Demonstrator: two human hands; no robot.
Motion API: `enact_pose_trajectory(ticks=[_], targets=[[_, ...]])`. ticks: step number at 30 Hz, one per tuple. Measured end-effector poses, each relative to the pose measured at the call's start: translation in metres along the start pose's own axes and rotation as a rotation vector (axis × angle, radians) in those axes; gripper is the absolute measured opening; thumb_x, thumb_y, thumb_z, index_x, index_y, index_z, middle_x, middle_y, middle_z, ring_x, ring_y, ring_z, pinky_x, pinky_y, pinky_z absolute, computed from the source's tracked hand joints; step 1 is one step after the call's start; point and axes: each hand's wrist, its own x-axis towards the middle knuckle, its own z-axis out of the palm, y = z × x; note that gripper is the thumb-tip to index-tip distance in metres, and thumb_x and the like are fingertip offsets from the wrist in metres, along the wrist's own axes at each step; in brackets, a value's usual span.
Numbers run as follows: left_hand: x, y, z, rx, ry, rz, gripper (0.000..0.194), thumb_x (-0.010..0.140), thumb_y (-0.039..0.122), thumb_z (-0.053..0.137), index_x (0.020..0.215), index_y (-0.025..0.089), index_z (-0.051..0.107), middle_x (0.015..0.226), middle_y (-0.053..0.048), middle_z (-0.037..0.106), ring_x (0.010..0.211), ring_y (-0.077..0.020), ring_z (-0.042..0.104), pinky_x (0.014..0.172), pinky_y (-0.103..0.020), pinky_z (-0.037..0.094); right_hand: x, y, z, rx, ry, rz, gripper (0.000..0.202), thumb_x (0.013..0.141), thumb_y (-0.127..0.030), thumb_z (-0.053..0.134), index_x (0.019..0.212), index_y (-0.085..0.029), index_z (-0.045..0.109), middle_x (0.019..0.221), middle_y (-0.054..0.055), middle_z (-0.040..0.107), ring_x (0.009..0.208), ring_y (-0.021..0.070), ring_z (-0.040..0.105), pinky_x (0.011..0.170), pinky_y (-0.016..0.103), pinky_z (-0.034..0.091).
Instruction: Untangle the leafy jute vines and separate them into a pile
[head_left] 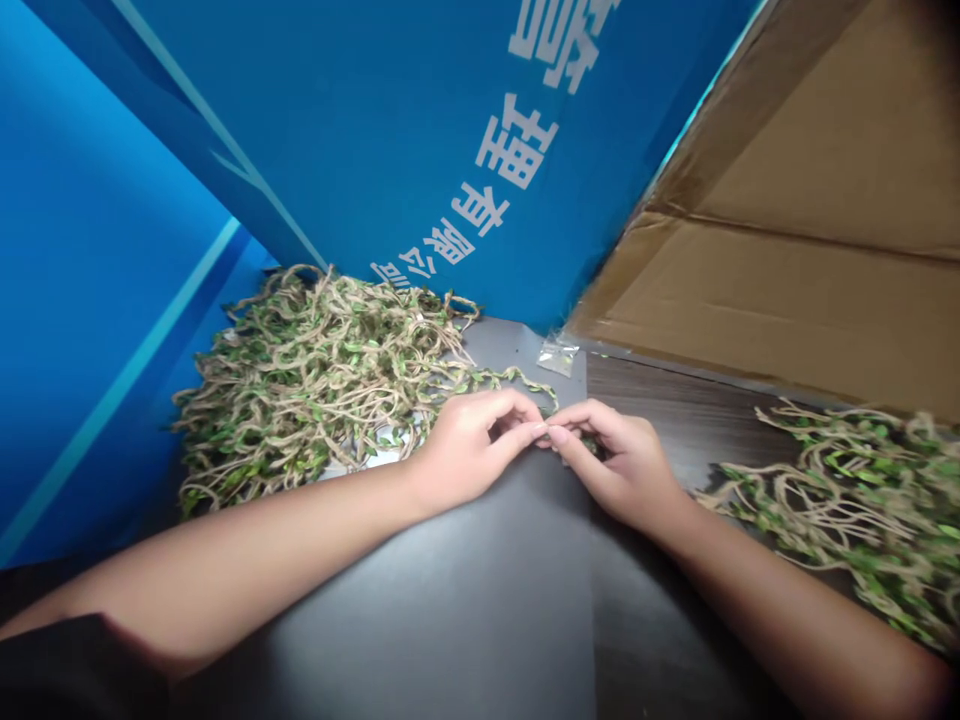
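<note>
My left hand [472, 440] and my right hand [619, 455] meet at the fingertips above a grey surface, both closed in a pinch. A strand of leafy twine [517, 378], tan cord with small green leaves, runs from the pile at the left to the pinched fingers. More green shows under my right fingers; the fingers hide the exact part that is gripped. Just beyond my left wrist lies a large tangled pile of leafy twine [322, 370]. A second, looser heap of leafy twine [847, 500] is spread on the dark wood-grain surface beyond my right forearm.
Blue panels [360, 120] with white lettering rise behind and to the left. On the right stands a brown cardboard panel [810, 230] with taped edges. A small clear plastic packet [557, 356] lies near its lower corner. The grey sheet [450, 600] covers part of the wood-grain surface.
</note>
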Motion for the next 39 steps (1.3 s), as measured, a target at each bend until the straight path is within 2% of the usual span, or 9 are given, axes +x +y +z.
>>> enact_pose_trajectory(ticks=[8,11,15,20,24,31,39], targets=[[0.002,-0.002,0.003,-0.004,-0.022,-0.004,0.008,0.093,0.023,0.067,0.090,0.016,0.070,0.080,0.001,0.072,0.072,-0.0072,0.064,0.069,-0.018,0.051,0.003,0.000,-0.001,-0.018,0.005,0.083,0.021,0.101,-0.035,0.059,0.093,-0.018,0.069,0.067,-0.002,0.068,0.059,0.0081,0.061,0.060,0.020,0.046],[0.003,-0.002,0.005,0.032,-0.020,0.001,0.007,0.091,0.023,0.070,0.090,0.016,0.070,0.082,0.000,0.072,0.073,-0.0079,0.065,0.070,-0.019,0.052,0.003,0.000,-0.002,0.020,-0.010,0.116,0.022,0.102,-0.036,0.057,0.096,-0.018,0.068,0.066,-0.002,0.066,0.059,0.0077,0.061,0.061,0.020,0.046],[0.003,-0.003,0.006,0.089,-0.045,0.076,0.007,0.093,0.021,0.067,0.093,0.016,0.072,0.084,0.000,0.073,0.077,-0.0078,0.065,0.074,-0.019,0.052,0.003,-0.001,-0.004,0.037,-0.031,0.126,0.023,0.102,-0.037,0.057,0.094,-0.018,0.069,0.069,-0.001,0.067,0.061,0.0083,0.062,0.062,0.021,0.047],[0.004,-0.001,0.005,0.123,-0.028,0.088,0.012,0.094,0.018,0.065,0.085,0.016,0.072,0.077,0.002,0.071,0.072,-0.0074,0.063,0.070,-0.019,0.048,0.003,-0.001,-0.004,0.014,0.004,0.137,0.020,0.099,-0.035,0.061,0.091,-0.018,0.070,0.073,0.001,0.071,0.066,0.0097,0.063,0.061,0.020,0.048],[0.004,0.000,0.006,0.111,-0.012,0.068,0.012,0.092,0.018,0.065,0.082,0.015,0.071,0.076,0.002,0.071,0.069,-0.0074,0.062,0.067,-0.018,0.048,0.002,0.000,-0.002,-0.019,0.076,0.063,0.015,0.097,-0.032,0.064,0.098,-0.020,0.070,0.081,0.001,0.073,0.070,0.0100,0.066,0.066,0.022,0.052],[0.004,-0.001,0.006,0.114,-0.029,0.077,0.012,0.086,0.014,0.064,0.076,0.015,0.070,0.072,0.003,0.069,0.067,-0.0066,0.061,0.066,-0.018,0.046,-0.004,-0.001,0.000,-0.319,0.081,-0.191,0.011,0.098,-0.022,0.061,0.089,-0.021,0.068,0.086,0.001,0.075,0.079,0.0118,0.067,0.079,0.029,0.050],[0.003,0.000,0.006,0.093,-0.032,0.057,0.010,0.083,0.013,0.064,0.075,0.015,0.070,0.073,0.003,0.069,0.068,-0.0068,0.061,0.067,-0.018,0.047,-0.009,0.001,0.004,-0.440,0.114,-0.238,0.011,0.092,-0.019,0.064,0.082,-0.022,0.063,0.077,-0.002,0.070,0.073,0.0118,0.062,0.082,0.033,0.044]])
